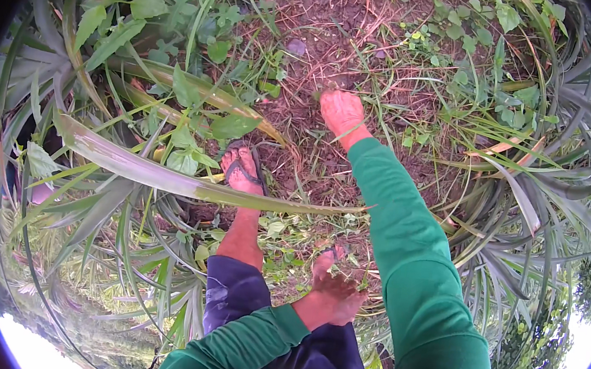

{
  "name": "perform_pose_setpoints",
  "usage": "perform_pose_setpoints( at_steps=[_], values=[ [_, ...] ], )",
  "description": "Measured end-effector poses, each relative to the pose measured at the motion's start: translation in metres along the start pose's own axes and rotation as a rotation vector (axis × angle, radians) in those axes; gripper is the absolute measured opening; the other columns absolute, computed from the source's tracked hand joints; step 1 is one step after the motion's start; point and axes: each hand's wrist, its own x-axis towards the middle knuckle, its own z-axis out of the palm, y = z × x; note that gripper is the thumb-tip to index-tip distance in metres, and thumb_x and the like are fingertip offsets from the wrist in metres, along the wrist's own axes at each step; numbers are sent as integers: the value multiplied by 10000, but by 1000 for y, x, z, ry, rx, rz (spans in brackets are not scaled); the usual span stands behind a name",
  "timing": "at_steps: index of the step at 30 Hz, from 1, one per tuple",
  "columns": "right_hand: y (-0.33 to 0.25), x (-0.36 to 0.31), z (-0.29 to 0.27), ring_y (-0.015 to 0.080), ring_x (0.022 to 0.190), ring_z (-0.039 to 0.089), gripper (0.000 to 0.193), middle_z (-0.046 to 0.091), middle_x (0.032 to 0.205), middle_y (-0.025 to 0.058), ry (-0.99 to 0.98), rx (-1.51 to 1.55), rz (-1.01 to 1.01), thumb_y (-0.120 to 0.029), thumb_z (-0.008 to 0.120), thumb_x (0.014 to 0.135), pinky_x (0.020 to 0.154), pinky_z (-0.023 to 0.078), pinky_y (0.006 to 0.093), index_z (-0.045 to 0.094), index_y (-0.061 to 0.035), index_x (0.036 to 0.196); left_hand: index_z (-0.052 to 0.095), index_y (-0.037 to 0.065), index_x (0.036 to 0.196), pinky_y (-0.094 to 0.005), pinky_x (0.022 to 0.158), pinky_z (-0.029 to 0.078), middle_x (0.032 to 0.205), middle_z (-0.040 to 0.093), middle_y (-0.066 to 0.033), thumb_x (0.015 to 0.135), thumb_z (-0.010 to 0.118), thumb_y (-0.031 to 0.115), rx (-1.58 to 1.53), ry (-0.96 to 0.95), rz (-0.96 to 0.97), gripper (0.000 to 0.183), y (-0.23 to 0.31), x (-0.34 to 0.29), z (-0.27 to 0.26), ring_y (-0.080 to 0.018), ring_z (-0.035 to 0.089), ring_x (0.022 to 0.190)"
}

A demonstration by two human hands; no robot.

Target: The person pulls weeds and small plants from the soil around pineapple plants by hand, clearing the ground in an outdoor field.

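My right hand (pixel 341 114) reaches far out over the soil, its fingers curled closed close to the ground. A small greenish bit shows at its fingertips, but what it grips is too blurred to name. Thin grass blades (pixel 395 112) stand beside that wrist. Nearer to my body, my left hand (pixel 333 298) hangs low in front of my shorts with its fingers apart. Bits of grass and weeds (pixel 288 258) show around its fingers; whether any touch the hand is unclear.
A long, spiny-tipped leaf (pixel 189 183) crosses between my arms and my sandalled left foot (pixel 243 169). Tall strap-leaved plants stand at left (pixel 105 205) and right (pixel 523 185). Broad-leaved weeds (pixel 149 7) grow at far left. Reddish soil (pixel 305 15) with dry stalks runs ahead.
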Motion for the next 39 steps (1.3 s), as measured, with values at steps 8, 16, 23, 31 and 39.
perform_pose_setpoints(
  at_steps=[8, 16, 23, 31, 39],
  values=[
    [-7, -5, 3, 431, 946, 631, 340, 662, 956, 268, -75, 621, 508, -299, 537, 884, 866, 500, 493, 663, 6, 964, 488, 103, 1348, -487, 990, 415, 1272, 562, -138, 857, 518, 202, 19, -98, 21, 502, 4, -4, -23, -318, 563, 1136],
    [17, -30, -23, 392, 678, 642, 250, 649, 659, 176, 392, 1018, 610, -186, 596, 830, 649, 487, 435, 691, 24, 926, 494, 52, 1295, -534, 824, 504, 1203, 573, -139, 829, 675, 310, -8, -166, -10, 563, 4, -5, -36, -345, 546, 1144],
    [55, -8, -27, 398, 1070, 587, 456, 426, 1382, 259, 208, 247, 426, -137, 553, 870, 886, 516, 453, 439, 31, 1277, 496, 40, 1279, -565, 858, 488, 1165, 586, -142, 846, 656, 315, -25, -84, 67, 538, 2, 1, -30, -336, 557, 1144],
    [92, 1, -35, 429, 896, 644, 302, 664, 899, 265, -22, 360, 464, -298, 589, 893, 821, 524, 487, 620, -7, 969, 490, 65, 1281, -603, 844, 478, 1167, 581, -137, 856, 645, 316, -39, -111, 17, 517, 1, 3, -29, -353, 545, 1159],
    [35, -52, -28, 307, 571, 655, 244, 644, 676, 172, -8, 392, 254, -242, 505, 946, 546, 572, 427, 612, -22, 944, 452, 83, 1342, -584, 872, 469, 1211, 565, -131, 870, 631, 317, -45, -45, -15, 557, -2, -5, -42, -346, 534, 1170]
  ],
)
